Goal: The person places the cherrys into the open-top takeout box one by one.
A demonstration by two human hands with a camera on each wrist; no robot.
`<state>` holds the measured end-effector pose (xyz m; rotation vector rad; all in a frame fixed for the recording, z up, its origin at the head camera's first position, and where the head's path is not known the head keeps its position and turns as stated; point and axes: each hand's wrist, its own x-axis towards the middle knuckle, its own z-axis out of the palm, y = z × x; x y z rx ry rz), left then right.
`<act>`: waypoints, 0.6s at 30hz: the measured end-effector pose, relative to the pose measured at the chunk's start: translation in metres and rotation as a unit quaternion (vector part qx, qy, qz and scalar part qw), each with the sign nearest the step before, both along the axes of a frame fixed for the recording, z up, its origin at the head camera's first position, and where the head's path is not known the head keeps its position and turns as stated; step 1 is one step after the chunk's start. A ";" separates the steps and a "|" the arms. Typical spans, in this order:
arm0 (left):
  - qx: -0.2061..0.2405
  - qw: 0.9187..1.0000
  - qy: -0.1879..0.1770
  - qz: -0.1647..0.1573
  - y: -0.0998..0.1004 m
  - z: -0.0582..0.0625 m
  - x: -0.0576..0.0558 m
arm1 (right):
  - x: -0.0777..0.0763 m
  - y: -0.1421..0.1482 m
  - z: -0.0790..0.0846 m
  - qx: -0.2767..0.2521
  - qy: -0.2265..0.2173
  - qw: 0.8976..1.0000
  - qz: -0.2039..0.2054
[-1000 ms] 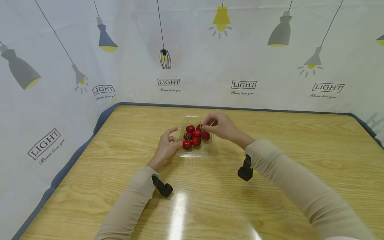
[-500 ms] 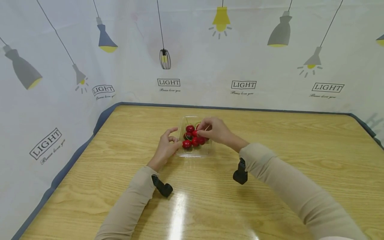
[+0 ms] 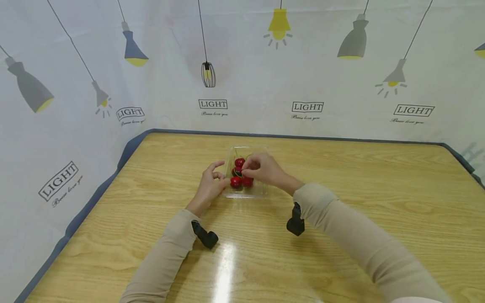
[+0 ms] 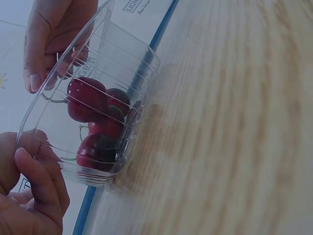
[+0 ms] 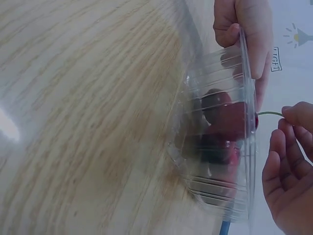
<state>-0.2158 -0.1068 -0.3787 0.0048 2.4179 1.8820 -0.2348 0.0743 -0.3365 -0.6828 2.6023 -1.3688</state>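
A clear plastic box holds several red cherries, some with green stems. At the box's left side, my left hand grips the rim between thumb and fingers. My right hand is over the right part of the box and covers some of the fruit in the head view. In the right wrist view, its thumb and finger pinch a green cherry stem. The cherry on that stem is high in the box, against the other cherries in the left wrist view.
The box stands on a wood-grain table toward its far side. Behind it hangs a white curtain printed with lamps. A black wrist camera is strapped to the left sleeve, another black camera to the right one.
My right hand has moved left and a little nearer across the box, from its far right corner toward the middle, covering more cherries. The left hand and the box have stayed put.
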 end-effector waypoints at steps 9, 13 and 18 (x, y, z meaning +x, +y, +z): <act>0.002 1.000 -0.001 0.001 0.000 -0.001 -0.001 | -0.002 -0.004 -0.004 -0.026 -0.032 0.999 -0.025; 0.004 1.000 0.001 -0.001 0.000 -0.001 -0.001 | -0.002 -0.005 -0.004 -0.036 -0.037 0.998 -0.027; 0.006 1.000 0.000 -0.005 0.000 -0.002 -0.001 | -0.003 -0.006 -0.006 -0.057 -0.050 0.997 -0.033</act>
